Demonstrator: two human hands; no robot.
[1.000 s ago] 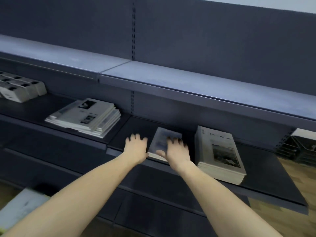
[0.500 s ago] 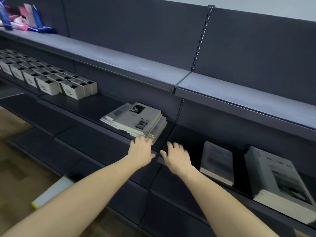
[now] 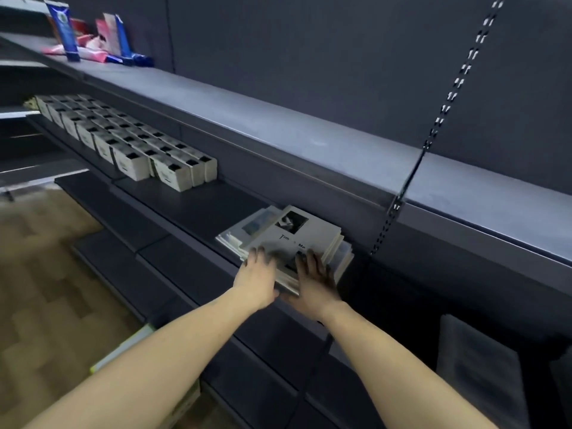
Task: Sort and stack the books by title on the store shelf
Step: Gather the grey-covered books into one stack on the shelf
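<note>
Head view: left hand (image 3: pixel 257 278) and right hand (image 3: pixel 314 281) flat, fingers spread, pressing on the near end of the book stack (image 3: pixel 288 239), mid shelf (image 3: pixel 198 205) beneath, white boxes (image 3: pixel 136 144) well leftward.

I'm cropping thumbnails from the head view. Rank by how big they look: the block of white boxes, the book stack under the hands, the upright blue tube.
1. block of white boxes, widest spread
2. book stack, partly covered by the hands
3. blue tube, smallest, though it stands farthest away
</note>
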